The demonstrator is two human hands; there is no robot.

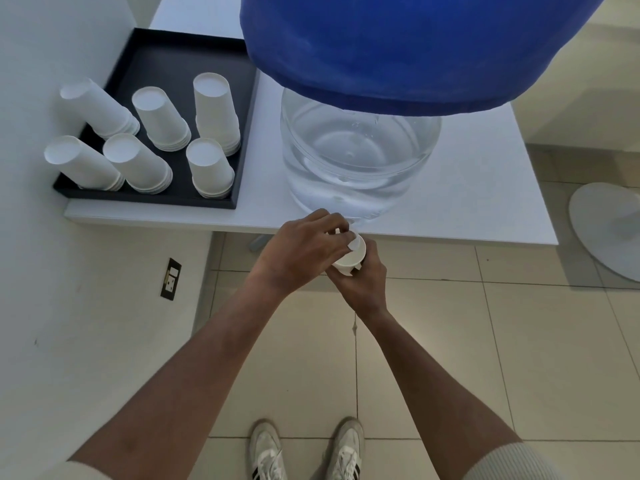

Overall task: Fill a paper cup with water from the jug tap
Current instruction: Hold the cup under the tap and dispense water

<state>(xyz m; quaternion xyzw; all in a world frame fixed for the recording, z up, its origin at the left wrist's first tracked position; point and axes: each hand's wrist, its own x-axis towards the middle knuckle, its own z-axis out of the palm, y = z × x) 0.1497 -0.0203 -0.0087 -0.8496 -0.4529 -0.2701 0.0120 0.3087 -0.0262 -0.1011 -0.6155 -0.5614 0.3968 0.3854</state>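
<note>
A large clear water jug (360, 157) with a blue cloth cover (408, 46) stands on the white table (485, 202), its tap at the front edge. My left hand (304, 251) reaches over the tap (337, 232), fingers curled on it; most of the tap is hidden. Just below the tap, my right hand (363, 285) grips a white paper cup (351, 256) from underneath, mouth up. I cannot tell whether water is flowing.
A black tray (180, 53) at the table's left holds several stacks of upside-down white paper cups (214, 109). A white wall (69, 306) with a socket (170, 278) runs on the left. A white fan base (609, 226) sits on the tiled floor at right. My shoes (304, 452) show below.
</note>
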